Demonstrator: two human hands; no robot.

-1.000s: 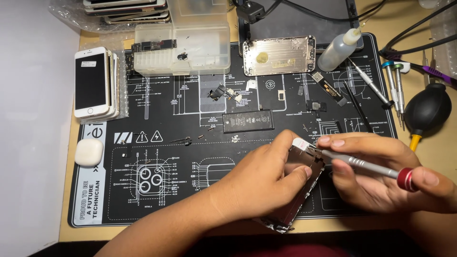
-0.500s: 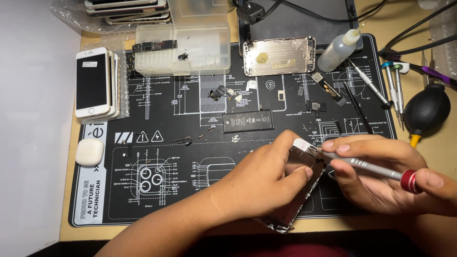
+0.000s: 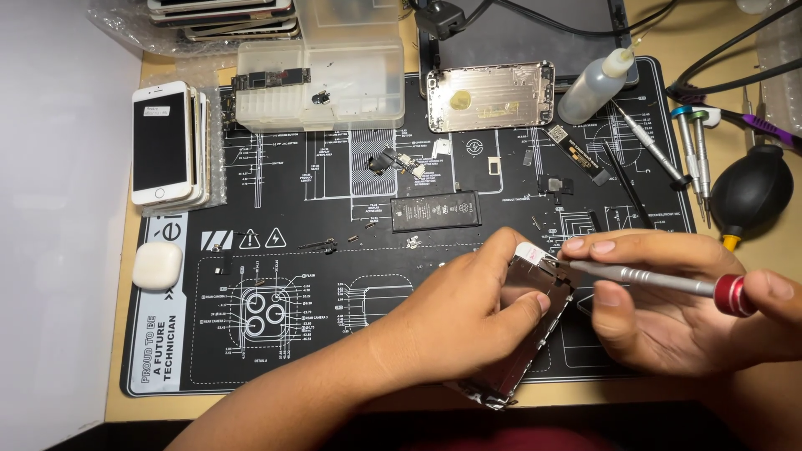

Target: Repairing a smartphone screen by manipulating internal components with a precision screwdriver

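My left hand (image 3: 468,313) grips a phone screen assembly (image 3: 535,321) with its metal back plate facing up, tilted above the front right of the black repair mat (image 3: 276,351). My right hand (image 3: 668,309) holds a silver screwdriver with a red end cap (image 3: 668,282). Its tip touches the upper corner of the metal plate, near a small white tab. Fingers of both hands hide much of the assembly.
On the mat lie a black battery (image 3: 436,210), a silver phone housing (image 3: 490,96), small loose parts and screws. A stack of white phones (image 3: 167,146), a white earbud case (image 3: 157,266), a clear plastic box (image 3: 322,79), a squeeze bottle (image 3: 595,83), more screwdrivers (image 3: 693,154) and a black air blower (image 3: 752,194) surround it.
The screwdriver and my right hand have shifted slightly; the tip stays at the plate's upper corner. My left hand keeps its grip without moving.
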